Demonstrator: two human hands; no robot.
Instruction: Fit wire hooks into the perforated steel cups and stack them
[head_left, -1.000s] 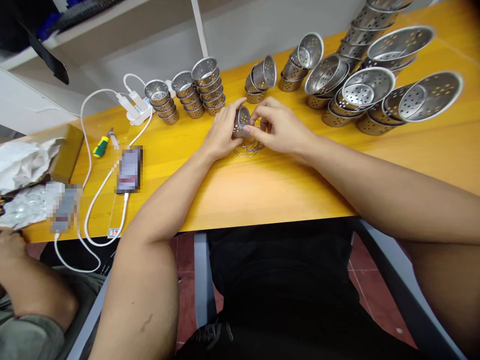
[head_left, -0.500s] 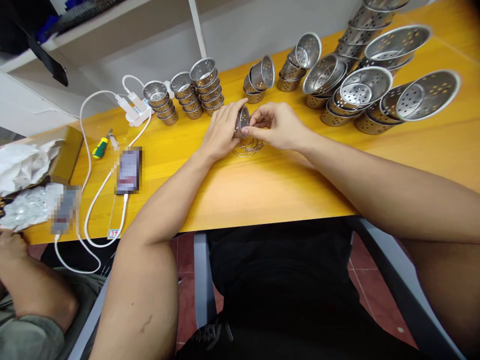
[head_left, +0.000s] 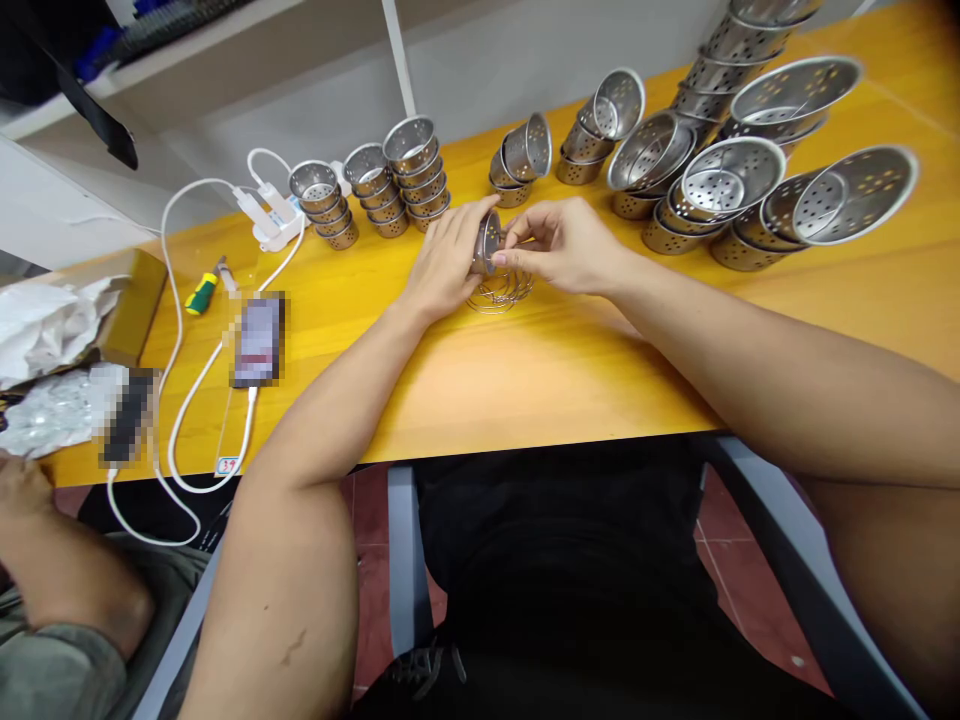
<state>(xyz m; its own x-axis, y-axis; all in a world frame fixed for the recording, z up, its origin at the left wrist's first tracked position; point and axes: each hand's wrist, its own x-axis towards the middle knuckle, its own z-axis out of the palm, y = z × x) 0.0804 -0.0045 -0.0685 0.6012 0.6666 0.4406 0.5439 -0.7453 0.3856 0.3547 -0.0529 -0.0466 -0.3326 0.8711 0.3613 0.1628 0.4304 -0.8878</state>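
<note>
A small metal cup (head_left: 491,245), silvery and drilled with round holes, sits tipped on its side between my hands above the wooden table (head_left: 525,390), its rimmed mouth turned to the right. My left hand (head_left: 442,262) wraps it from behind, fingers over the top and thumb below, closed firmly around the wall. My right hand (head_left: 555,245) meets the rim with thumb and forefinger drawn near each other; I cannot tell whether they pinch the rim or a thin piece of wire. Just below, loops of bare wire (head_left: 501,298) lie on the yellow-brown wood.

Perforated cups line the far side: three upright stacks (head_left: 386,190) at left, a leaning stack (head_left: 521,160) beyond my hands, and a crowd of tilted cups (head_left: 720,190) at right. On my left, white cables (head_left: 180,300) run from a power strip (head_left: 279,222) to a phone (head_left: 257,345), near a green-and-yellow handled tool (head_left: 201,293). Clear plastic (head_left: 56,412) lies by the edge, beside a co-worker's arm (head_left: 82,575). A pale shelf (head_left: 247,90) backs the table; red tiles (head_left: 371,570) show below.
</note>
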